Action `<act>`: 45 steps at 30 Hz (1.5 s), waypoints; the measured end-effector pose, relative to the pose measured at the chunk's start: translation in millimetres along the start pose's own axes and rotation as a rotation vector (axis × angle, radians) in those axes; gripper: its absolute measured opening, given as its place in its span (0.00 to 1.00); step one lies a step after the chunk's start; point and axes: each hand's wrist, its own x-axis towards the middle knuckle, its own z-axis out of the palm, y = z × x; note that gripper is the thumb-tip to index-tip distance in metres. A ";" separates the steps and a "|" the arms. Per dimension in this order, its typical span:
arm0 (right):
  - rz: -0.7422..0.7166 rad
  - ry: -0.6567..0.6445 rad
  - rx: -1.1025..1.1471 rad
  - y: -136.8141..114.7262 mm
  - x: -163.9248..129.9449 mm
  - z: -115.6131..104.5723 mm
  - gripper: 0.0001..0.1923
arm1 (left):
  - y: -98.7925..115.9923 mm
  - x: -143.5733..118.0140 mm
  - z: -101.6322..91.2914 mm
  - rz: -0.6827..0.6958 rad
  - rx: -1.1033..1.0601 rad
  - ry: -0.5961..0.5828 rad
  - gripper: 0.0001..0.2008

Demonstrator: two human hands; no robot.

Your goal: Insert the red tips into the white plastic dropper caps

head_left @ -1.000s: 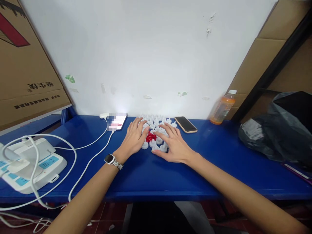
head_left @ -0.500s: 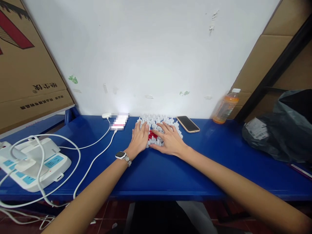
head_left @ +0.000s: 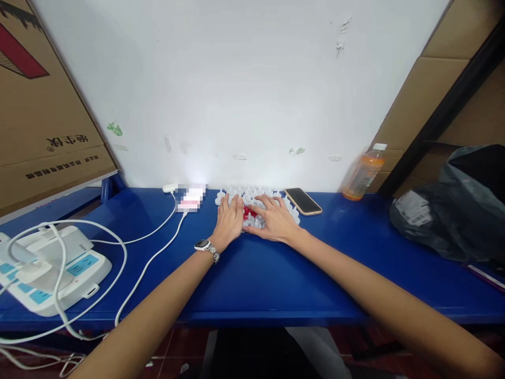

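Observation:
Several small white plastic pieces (head_left: 252, 196) lie in a cluster on the blue table (head_left: 244, 279), close to the white wall. A little heap of red bits (head_left: 249, 212) sits in the middle of the cluster. My left hand (head_left: 229, 221), with a watch on its wrist, lies flat on the cluster's left side with fingers spread. My right hand (head_left: 275, 220) lies flat on the right side, fingers apart, touching the white pieces. Neither hand grips anything. Both hands hide part of the pieces.
A phone (head_left: 302, 201) lies right of the cluster, an orange drink bottle (head_left: 362, 173) farther right. A lit phone (head_left: 191, 198) on a white cable lies to the left. A white power strip (head_left: 51, 268) with cables sits at far left, a dark plastic bag (head_left: 450, 210) at far right.
Both hands have slid away from me toward the wall, pushing the white pieces and red bits back with them. The cluster now sits closer to the wall.

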 end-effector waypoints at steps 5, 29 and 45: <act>0.002 0.119 0.066 -5.0 -3.8 -10.6 0.28 | -2.8 -5.4 -18.3 0.011 -0.049 0.017 0.31; 0.196 0.142 0.619 -22.1 -15.1 -21.9 0.07 | 23.2 -36.6 -49.7 0.417 0.060 -0.235 0.17; 0.130 -0.105 0.051 11.8 25.0 -23.1 0.11 | 15.7 -64.9 -55.1 0.251 -0.003 -0.451 0.16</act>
